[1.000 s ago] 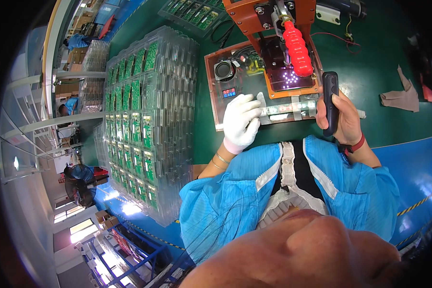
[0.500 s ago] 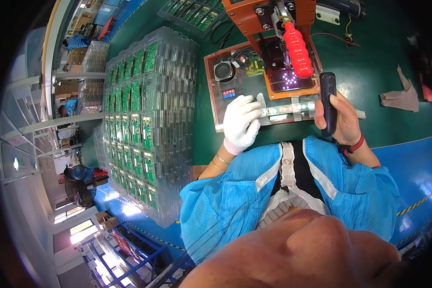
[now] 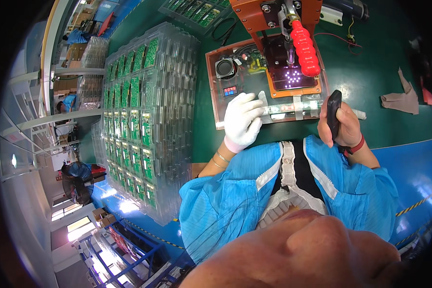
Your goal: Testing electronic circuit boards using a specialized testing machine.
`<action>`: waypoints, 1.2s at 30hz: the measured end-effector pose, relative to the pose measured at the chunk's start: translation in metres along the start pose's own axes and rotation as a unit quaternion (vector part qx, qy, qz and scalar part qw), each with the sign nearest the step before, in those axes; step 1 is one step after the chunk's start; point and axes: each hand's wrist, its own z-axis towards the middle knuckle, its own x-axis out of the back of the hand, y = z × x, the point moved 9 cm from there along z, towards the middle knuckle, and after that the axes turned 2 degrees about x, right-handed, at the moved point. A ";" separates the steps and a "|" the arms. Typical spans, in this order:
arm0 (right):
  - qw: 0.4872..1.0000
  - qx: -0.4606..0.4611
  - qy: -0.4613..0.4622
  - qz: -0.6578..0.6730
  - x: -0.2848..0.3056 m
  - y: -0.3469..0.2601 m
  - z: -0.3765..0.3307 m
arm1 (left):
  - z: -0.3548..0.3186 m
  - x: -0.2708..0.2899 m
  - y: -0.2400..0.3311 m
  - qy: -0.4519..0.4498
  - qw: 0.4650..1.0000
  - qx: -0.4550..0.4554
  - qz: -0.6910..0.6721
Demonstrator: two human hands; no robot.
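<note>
My right hand is bare and wrapped round a slim black remote-like handset, which it holds upright just off the right front corner of a clear-topped test box. My left hand, in a white glove, rests on the box's front left edge with its fingers loosely bent and nothing visible in them. By its fingertips a taped-down strip with lit parts runs along the front of the box. Behind it stands an orange press fixture with a red ribbed handle and a lit dot pattern on its dark plate.
A tall stack of clear trays with green circuit boards stands at the left. Another board tray lies at the back. A round speaker and a small digital meter sit in the box. A beige cloth lies at the right.
My right hand has lowered and tilted the handset, now turned more edge-on. The view has shifted slightly. My left hand stays in place on the box edge.
</note>
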 end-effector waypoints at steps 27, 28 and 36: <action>0.779 -0.040 0.221 -0.586 0.060 -0.041 -0.024 | -0.042 0.053 -0.061 0.129 0.967 0.218 -0.015; 0.771 -0.034 0.234 -0.592 0.063 -0.040 -0.025 | -0.042 0.053 -0.061 0.129 0.967 0.218 -0.017; 0.759 -0.014 0.275 -0.590 0.060 -0.043 -0.031 | -0.045 0.055 -0.063 0.133 0.965 0.224 -0.031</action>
